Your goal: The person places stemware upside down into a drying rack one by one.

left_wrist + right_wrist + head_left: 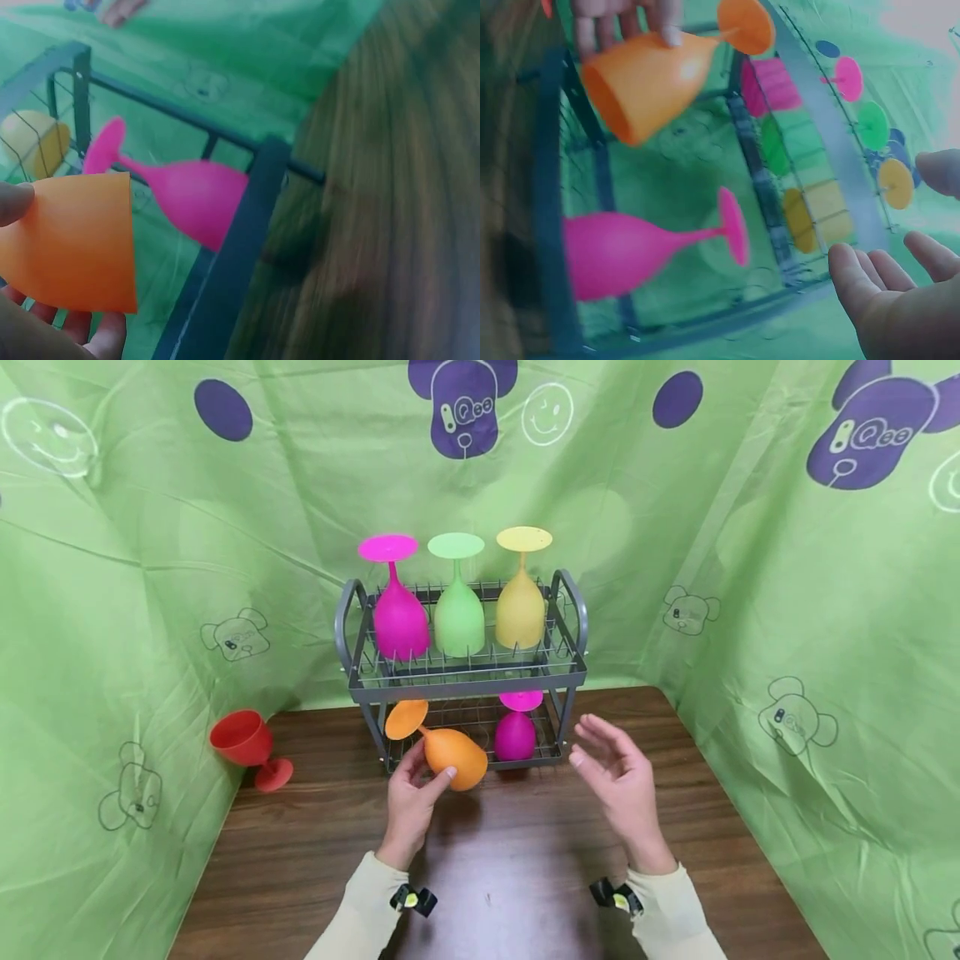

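My left hand (411, 802) grips an orange goblet (457, 758) by its bowl, thumb on the near side. The goblet is tilted, its foot up to the left and its mouth down to the right, in front of the rack's lower tier. My right hand (618, 781) hovers right of the rack with fingers spread and nothing in it. On the lower tier a magenta goblet (515, 737) stands upside down at the right. Along the upper tier of the dark dish rack (465, 683), a pink goblet (401, 618), a green goblet (460, 614) and a yellow goblet (520, 610) stand upside down.
A red goblet (243, 740) stands tilted-looking on its foot at the left of the brown wooden table (495, 877). Green printed cloth (292, 493) hangs around the back and both sides. Curved handles (573, 610) rise at the rack's ends.
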`<state>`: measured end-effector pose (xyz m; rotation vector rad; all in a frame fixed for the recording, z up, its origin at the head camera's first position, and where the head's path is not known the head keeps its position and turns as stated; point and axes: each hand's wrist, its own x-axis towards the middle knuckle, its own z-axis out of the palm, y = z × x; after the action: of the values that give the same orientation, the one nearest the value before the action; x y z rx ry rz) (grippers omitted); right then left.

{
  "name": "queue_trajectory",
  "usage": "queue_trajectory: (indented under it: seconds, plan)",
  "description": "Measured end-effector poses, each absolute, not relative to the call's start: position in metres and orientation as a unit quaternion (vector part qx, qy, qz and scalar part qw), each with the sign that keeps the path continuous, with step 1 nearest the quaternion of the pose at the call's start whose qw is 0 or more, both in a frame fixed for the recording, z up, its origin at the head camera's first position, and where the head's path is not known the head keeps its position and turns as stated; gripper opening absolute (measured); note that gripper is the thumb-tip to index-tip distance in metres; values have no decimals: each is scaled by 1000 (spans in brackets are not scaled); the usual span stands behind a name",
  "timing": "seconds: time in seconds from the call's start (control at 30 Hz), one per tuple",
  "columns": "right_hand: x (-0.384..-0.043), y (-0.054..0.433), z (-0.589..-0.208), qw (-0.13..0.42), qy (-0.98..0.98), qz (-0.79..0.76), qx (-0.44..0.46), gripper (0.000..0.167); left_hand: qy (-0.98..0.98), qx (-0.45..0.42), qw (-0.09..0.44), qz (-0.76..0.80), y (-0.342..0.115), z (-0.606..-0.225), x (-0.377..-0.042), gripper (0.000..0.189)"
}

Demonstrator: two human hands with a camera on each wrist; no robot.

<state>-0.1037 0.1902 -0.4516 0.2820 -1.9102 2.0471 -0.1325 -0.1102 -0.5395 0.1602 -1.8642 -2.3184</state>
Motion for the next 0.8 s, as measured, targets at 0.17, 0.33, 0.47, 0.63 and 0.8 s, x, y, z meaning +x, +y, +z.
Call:
queue_trajectory:
  seconds: [0.17, 0.33, 0.47, 0.63, 0.8]
  plan:
    - [-127, 201, -423, 185, -690, 693, 102, 61, -660, 46, 93, -744, -114, -541, -161, 74]
    - [-156, 207, -397, 191, -718, 660, 107, 63, -671, 34, 88, -736, -115, -544, -184, 75]
    - [-177, 208, -386, 187, -733, 645, 107, 64, -682, 24, 84, -726, -112, -550, -199, 73]
    - [-193, 207, -380, 183, -755, 621, 106, 64, -707, 27, 80, -703, -106, -558, -210, 73]
    - [-203, 203, -375, 183, -773, 598, 108, 66, -727, 30, 74, -682, -103, -565, -215, 73]
